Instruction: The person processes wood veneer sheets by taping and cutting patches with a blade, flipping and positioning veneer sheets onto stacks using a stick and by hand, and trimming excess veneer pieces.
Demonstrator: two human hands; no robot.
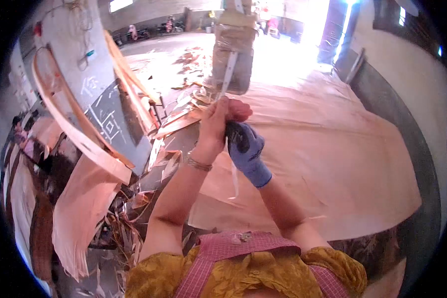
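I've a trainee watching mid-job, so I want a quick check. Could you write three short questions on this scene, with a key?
1. Which hand wears a glove?
2. From the left hand, the pale strip runs toward the picture's: (a) top; (b) left edge; (c) right edge.
3. True or false: most of the large sheet shows in the picture's right half.

Key: 1. The right hand. 2. a. 3. True.

Head cam, wide-angle — faces fwd & down; L hand (212, 126) & R hand (247, 149) nr — back wall (154, 12) far.
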